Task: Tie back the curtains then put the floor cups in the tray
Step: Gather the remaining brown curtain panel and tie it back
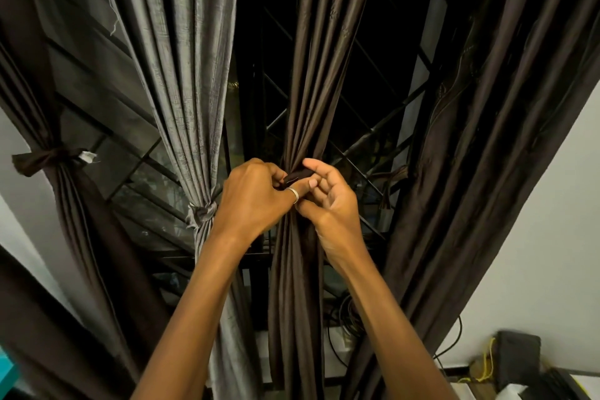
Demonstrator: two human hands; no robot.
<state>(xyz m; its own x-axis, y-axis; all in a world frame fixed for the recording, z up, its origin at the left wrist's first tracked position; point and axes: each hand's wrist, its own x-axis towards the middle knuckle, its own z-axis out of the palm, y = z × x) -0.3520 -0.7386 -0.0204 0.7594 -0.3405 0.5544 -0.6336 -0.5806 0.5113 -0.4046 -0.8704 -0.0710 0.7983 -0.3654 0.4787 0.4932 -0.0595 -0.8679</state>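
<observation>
At window, both hands (285, 195) pinch brown curtain (311, 91).

Both hands (289, 195) pinch the tie (297, 176) around the brown curtain (311, 91).

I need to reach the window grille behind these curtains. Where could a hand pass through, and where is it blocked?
An open gap lies between the tied grey curtain and the dark brown curtain that both hands are gathering. Another gap opens right of that brown curtain, before the loose far-right curtain. It is crowded at the bunch where the left hand and right hand work the tieback.
</observation>
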